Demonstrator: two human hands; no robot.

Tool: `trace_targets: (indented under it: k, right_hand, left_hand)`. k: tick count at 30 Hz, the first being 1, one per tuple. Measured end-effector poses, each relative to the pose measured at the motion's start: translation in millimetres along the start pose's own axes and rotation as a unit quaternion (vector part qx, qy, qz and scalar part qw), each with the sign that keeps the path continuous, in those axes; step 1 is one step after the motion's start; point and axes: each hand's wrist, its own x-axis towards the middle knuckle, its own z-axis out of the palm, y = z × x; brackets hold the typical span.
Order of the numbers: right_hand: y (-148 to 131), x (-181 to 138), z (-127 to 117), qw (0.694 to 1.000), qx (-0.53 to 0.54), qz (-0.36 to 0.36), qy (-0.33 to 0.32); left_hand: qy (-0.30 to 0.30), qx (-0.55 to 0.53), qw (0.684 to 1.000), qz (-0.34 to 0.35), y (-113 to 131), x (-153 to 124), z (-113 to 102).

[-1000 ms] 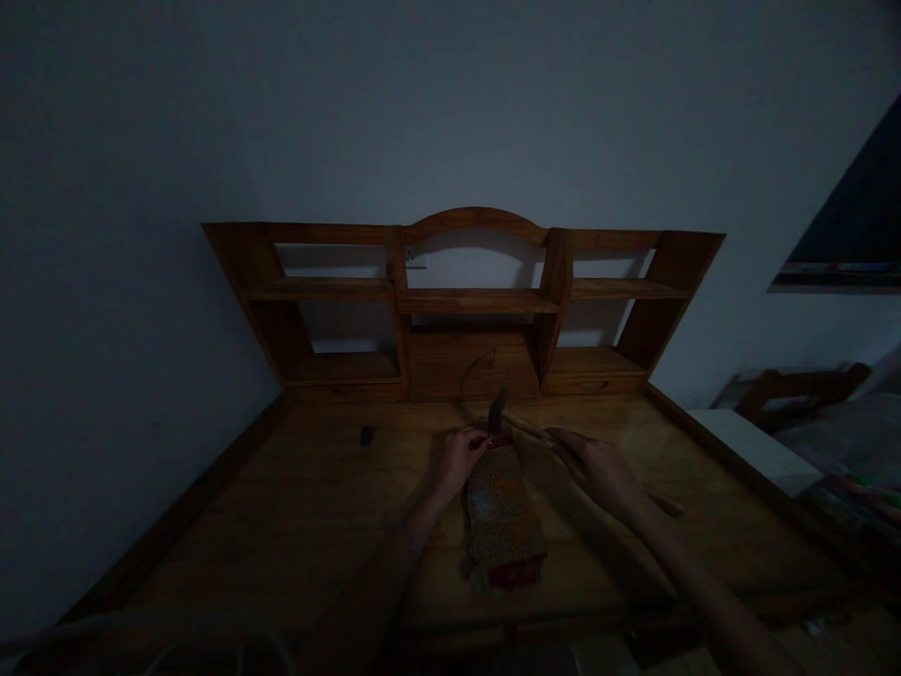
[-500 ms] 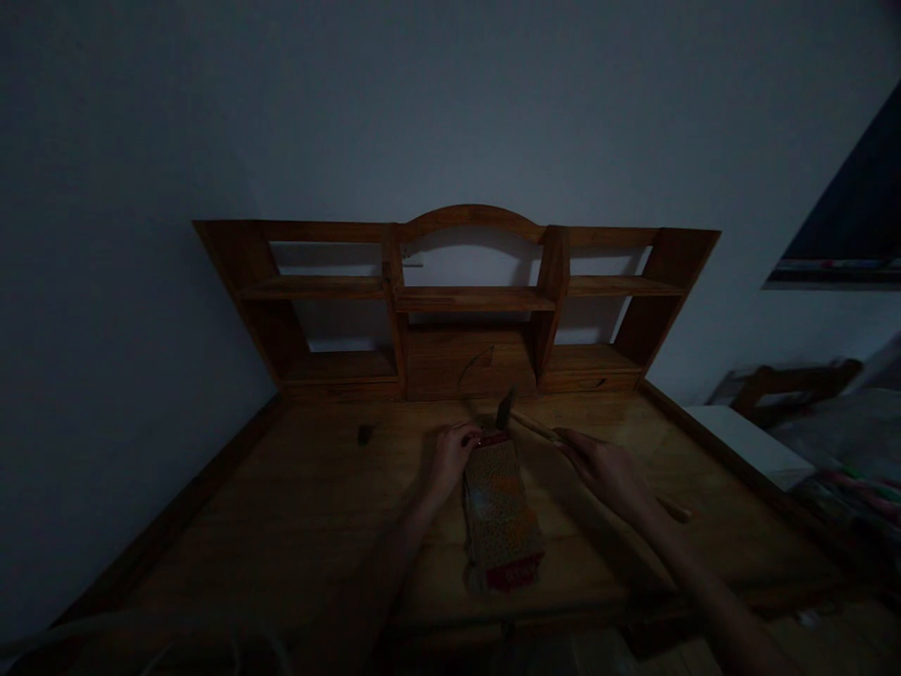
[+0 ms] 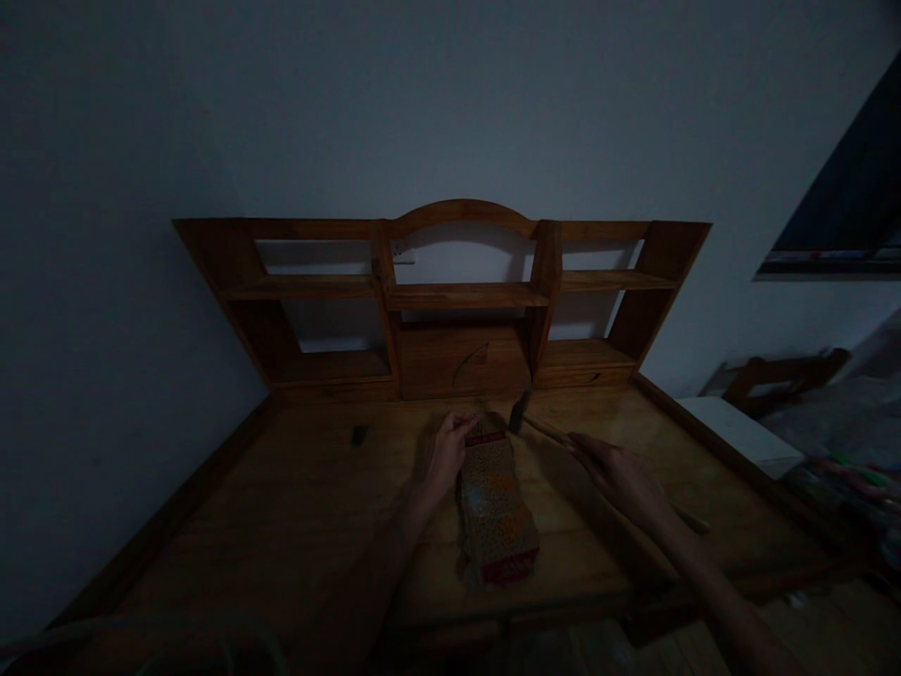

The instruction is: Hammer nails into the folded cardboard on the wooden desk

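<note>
A folded patterned cloth (image 3: 495, 512) with red ends lies in the middle of a wooden desk (image 3: 296, 507). My left hand (image 3: 447, 457) rests at the cloth's far left corner, fingers curled on its edge. My right hand (image 3: 620, 477) is closed round the wooden handle of a hammer (image 3: 542, 429). The hammer's dark head sits low over the desk, just right of the cloth's far end. The handle's butt sticks out behind my wrist. The room is very dim.
A wooden hutch (image 3: 457, 300) with open shelves and small drawers stands at the back of the desk against a pale wall. A small dark object (image 3: 358, 435) lies on the desk to the left. A chair back (image 3: 781, 376) and clutter are at the right.
The hammer head has shifted to the right, from above the cloth's far end to beside it. My left hand has slid slightly farther along the cloth's edge.
</note>
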Motion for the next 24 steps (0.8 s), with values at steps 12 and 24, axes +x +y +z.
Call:
trace_targets:
  k: [12, 24]
  right_hand:
    - [1.2, -4.8, -0.5, 0.999, 0.033, 0.017, -0.011]
    - [9.7, -26.5, 9.3, 0.963, 0.258, 0.080, 0.006]
  left_hand:
    - [-0.059, 0.156, 0.986, -0.002, 11.5, 0.4, -9.2]
    - [-0.021, 0.125, 0.992, 0.011, 5.7, -1.4, -6.9]
